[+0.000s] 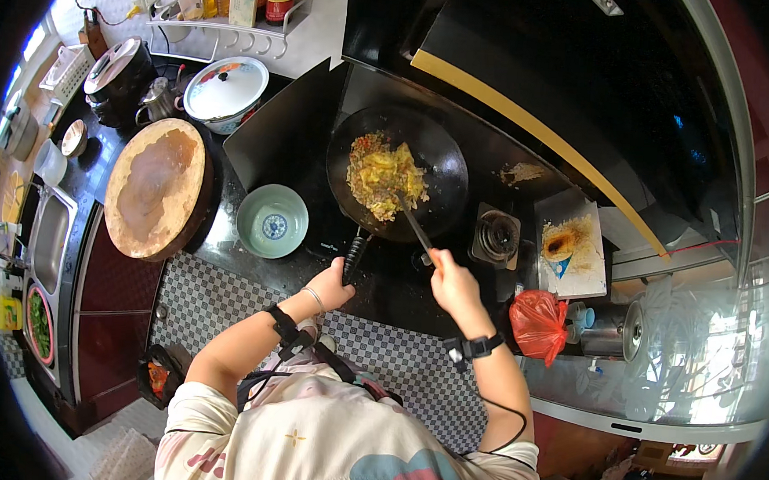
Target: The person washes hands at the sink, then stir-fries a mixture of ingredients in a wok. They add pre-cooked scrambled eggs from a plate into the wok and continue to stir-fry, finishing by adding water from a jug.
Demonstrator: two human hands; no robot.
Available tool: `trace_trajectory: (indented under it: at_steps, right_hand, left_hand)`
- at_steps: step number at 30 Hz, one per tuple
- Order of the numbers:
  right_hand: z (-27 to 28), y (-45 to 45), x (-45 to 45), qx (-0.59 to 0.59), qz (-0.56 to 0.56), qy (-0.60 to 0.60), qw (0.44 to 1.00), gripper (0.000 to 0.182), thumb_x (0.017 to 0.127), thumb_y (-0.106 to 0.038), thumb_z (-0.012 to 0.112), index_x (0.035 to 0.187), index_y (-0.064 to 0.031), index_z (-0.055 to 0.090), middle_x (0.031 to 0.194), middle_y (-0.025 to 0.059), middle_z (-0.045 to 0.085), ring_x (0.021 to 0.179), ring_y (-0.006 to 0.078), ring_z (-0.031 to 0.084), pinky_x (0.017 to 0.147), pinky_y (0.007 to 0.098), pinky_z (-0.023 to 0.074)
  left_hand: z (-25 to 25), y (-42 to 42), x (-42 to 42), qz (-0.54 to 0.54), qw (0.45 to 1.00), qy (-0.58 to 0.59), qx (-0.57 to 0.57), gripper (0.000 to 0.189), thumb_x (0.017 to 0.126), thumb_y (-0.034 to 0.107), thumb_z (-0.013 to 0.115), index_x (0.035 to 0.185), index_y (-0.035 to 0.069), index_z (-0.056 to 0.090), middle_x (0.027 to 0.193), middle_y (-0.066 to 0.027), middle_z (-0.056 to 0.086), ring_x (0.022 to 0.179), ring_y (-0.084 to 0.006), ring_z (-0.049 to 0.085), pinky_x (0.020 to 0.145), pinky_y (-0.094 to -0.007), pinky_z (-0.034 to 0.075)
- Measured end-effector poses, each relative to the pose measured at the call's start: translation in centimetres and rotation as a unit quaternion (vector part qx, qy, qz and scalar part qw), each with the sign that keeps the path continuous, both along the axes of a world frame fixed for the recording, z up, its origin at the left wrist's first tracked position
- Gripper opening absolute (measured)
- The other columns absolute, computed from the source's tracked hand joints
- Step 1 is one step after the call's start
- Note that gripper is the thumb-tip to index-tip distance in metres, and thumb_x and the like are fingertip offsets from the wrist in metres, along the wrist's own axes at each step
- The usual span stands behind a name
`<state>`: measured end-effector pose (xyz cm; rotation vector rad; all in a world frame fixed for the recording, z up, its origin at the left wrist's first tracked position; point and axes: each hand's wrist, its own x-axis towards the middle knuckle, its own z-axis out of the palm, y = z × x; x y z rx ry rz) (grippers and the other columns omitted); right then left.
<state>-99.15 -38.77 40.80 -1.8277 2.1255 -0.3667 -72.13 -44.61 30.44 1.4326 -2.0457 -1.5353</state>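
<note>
My left hand (pixel 330 287) grips the black ribbed handle (pixel 355 258) of a dark wok (pixel 446 168) on the stove. In my right hand (pixel 454 285) is the handle of a metal cooking spatula or ladle (pixel 414 225); its head is buried in the food. Yellow scrambled egg (pixel 378 173) lies in the wok, mixed with chopped bits, some of them red. Left of the wok handle stands a pale green ceramic bowl (pixel 273 221) with a blue medallion on its inner bottom. Nothing shows inside that bowl.
A thick round wooden chopping block (pixel 156 190) and a lidded enamel pot (pixel 227 88) stand at the left. Right of the wok are a second burner (pixel 495 236), a stained board (pixel 569 251) and a red plastic bag (pixel 538 323). The range hood's yellow edge (pixel 535 147) hangs above.
</note>
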Motion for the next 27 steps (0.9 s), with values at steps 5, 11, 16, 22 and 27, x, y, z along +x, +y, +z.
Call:
trace_trajectory:
  at_steps: [5,11,16,22,27]
  right_hand:
    - [5.5,-1.4,-2.1,-0.025,0.059,0.020,0.998,0.035,0.088,-0.014,0.054,0.122,-0.0195,0.055,0.076,0.0180,0.067,0.069,0.0377,0.066,0.059,0.0488,0.0513]
    - [5.5,-6.9,-5.3,-0.092,0.160,0.141,0.973,0.032,0.087,-0.012,0.055,0.118,-0.0189,0.056,0.070,0.0163,0.066,0.065,0.0373,0.065,0.056,0.0480,0.0520]
    - [5.3,-9.3,-5.1,-0.037,0.152,0.117,0.981,0.030,0.087,-0.013,0.055,0.117,-0.0176,0.056,0.078,0.0178,0.068,0.074,0.0380,0.066,0.064,0.0489,0.0522]
    - [5.2,-10.3,-4.8,0.005,0.111,0.029,0.993,0.031,0.089,-0.016,0.053,0.119,-0.0152,0.055,0.090,0.0210,0.068,0.084,0.0399,0.066,0.070,0.0481,0.0521]
    - [2.8,-10.8,-2.9,0.047,0.114,0.060,0.991,0.031,0.091,-0.017,0.052,0.122,-0.0138,0.051,0.089,0.0201,0.069,0.082,0.0409,0.066,0.070,0.0505,0.0516]
  left_hand:
    - [1.1,0.0,0.2,0.005,1.000,-0.009,0.022,0.062,0.080,0.019,0.065,0.128,-0.008,0.036,0.097,-0.0324,0.063,0.094,-0.0449,0.063,0.082,-0.0447,0.050]
    - [-0.8,0.0,0.2,-0.005,0.999,0.000,-0.035,0.070,0.080,0.018,0.064,0.136,-0.008,0.029,0.081,-0.0256,0.064,0.071,-0.0349,0.066,0.065,-0.0422,0.052]
    - [0.1,-0.1,0.1,-0.002,1.000,0.001,0.007,0.070,0.080,0.018,0.064,0.136,-0.007,0.029,0.085,-0.0264,0.065,0.076,-0.0376,0.066,0.069,-0.0425,0.052]
    - [0.1,-0.2,0.3,-0.009,1.000,0.006,0.012,0.072,0.080,0.017,0.064,0.137,-0.008,0.027,0.098,-0.0312,0.063,0.096,-0.0424,0.063,0.083,-0.0432,0.050]
    - [-0.7,-0.2,0.2,-0.015,1.000,0.019,0.012,0.069,0.080,0.017,0.063,0.134,-0.009,0.029,0.098,-0.0322,0.062,0.094,-0.0439,0.062,0.082,-0.0443,0.050]
